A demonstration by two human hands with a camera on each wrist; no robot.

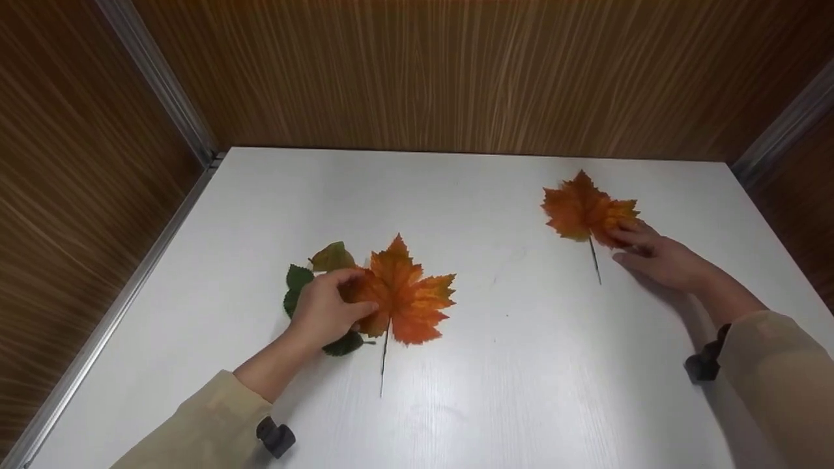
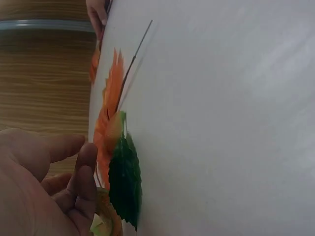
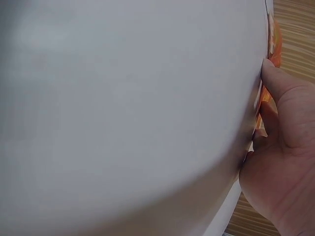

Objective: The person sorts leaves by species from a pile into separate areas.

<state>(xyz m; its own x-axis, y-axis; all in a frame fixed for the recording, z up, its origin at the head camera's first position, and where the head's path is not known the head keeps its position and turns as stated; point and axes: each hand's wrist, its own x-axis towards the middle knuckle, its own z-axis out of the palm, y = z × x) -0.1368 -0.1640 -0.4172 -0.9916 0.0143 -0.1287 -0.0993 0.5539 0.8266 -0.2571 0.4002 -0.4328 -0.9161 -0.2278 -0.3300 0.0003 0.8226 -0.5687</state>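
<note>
An orange maple leaf (image 1: 404, 299) with a thin dark stem lies on the white table, left of the middle. My left hand (image 1: 326, 309) is over its left edge, with thumb and forefinger apart and loosely bent. Dark green leaves (image 1: 300, 278) and an olive-green leaf (image 1: 333, 256) show around that hand, partly hidden by it. In the left wrist view, one green leaf (image 2: 125, 182) stands out just past the fingertips. At the back right lies another orange maple leaf (image 1: 580, 207). Fingers of my right hand (image 1: 664, 260) touch its right lobe, while the thumb sits lower, beside the leaf.
The white table (image 1: 521, 391) reaches back to a brown wood-grain panel (image 1: 456, 78). Similar panels with metal edge strips (image 1: 159, 85) stand at the left and right. A small black device (image 1: 275, 438) is on each wrist, by the beige sleeves (image 1: 202, 423).
</note>
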